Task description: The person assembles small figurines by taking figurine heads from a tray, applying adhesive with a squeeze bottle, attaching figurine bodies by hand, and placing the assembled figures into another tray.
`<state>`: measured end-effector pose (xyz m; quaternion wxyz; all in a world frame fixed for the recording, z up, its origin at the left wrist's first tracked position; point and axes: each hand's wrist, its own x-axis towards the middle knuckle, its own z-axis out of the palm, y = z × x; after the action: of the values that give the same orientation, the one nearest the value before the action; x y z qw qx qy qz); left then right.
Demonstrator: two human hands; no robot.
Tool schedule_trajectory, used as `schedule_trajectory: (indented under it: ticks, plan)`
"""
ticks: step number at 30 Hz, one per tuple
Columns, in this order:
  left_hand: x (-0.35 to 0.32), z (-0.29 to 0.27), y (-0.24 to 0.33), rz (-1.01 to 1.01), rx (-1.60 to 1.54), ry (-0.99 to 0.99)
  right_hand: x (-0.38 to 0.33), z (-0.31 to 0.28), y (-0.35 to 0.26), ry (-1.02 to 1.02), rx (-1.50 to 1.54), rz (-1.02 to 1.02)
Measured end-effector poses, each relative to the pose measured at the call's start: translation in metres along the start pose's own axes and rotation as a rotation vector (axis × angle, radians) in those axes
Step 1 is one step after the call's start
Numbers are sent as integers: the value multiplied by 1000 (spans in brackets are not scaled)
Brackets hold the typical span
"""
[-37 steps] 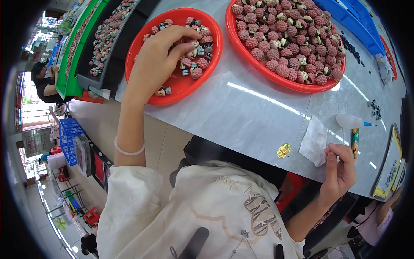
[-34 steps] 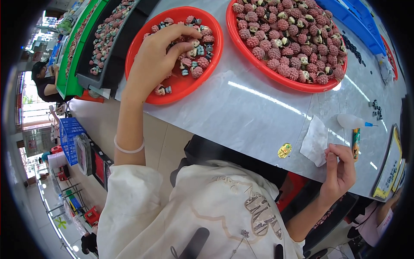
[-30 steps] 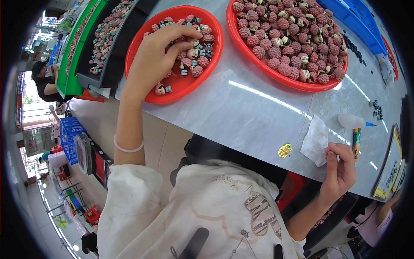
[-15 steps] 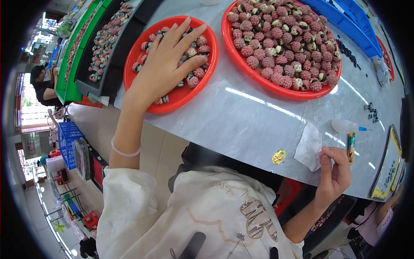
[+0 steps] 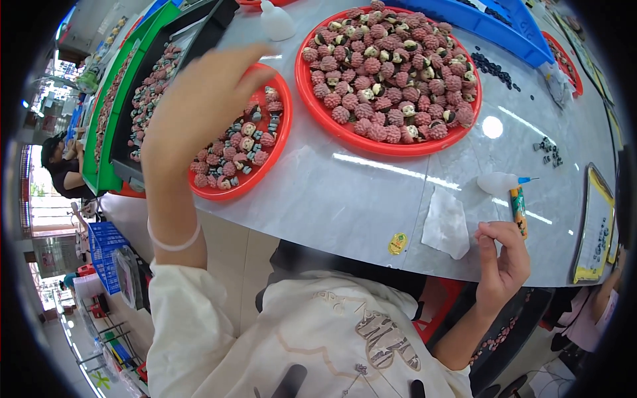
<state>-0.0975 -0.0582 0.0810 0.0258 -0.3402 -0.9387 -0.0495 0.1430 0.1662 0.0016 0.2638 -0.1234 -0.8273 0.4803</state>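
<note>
My left hand (image 5: 206, 99), smeared by motion, hovers over the smaller red tray (image 5: 282, 142) with its thumb held away from the fingers. It hides part of that tray, where small pink knobbly figurines (image 5: 229, 152) with grey-blue parts lie in a loose layer. On the right, my right hand (image 5: 505, 265) is at the table's near edge, thumb and fingertips pinched together; what lies between them, if anything, is too small to name. Beside it lie a crumpled white tissue (image 5: 446, 225), a white squeeze bottle (image 5: 496, 184) with a blue needle tip, and a green-and-orange tube (image 5: 519, 211).
A larger red tray (image 5: 391, 147) heaped with pink figurines stands ahead. Behind it are a blue bin (image 5: 474, 30) and small black pieces (image 5: 494, 69). Black (image 5: 126, 172) and green (image 5: 93, 179) trays sit left, another white bottle (image 5: 277, 23) at the back. A gold sticker (image 5: 397, 243) lies near the edge.
My left hand has lifted off the figurines in the smaller tray and moved left, uncovering more of them. My right hand keeps its pinch. The whole view has shifted somewhat.
</note>
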Motion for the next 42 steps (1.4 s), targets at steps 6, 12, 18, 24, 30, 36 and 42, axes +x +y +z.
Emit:
schedule_trajectory:
  ticks: [6, 12, 18, 24, 30, 36, 42]
  plan:
    - [95, 28, 72, 575, -304, 215, -3, -2, -4, 14, 14, -34]
    - [111, 66, 77, 530, -175, 310, -9, -12, -1, 60, -13, 2]
    - [93, 82, 59, 555, -171, 386, -8, -14, 6, 81, -11, 28]
    - [81, 89, 58, 631, -226, 450, -2, -9, 7, 43, 5, 17]
    - [85, 78, 56, 629, -323, 410, 0, -9, 3, 40, -3, -9]
    - [35, 42, 83, 503, -737, 271, 14, -16, 10, 241, -51, 22]
    - [-37, 53, 92, 135, -1653, -81, 35, 3, 13, 89, -185, 40]
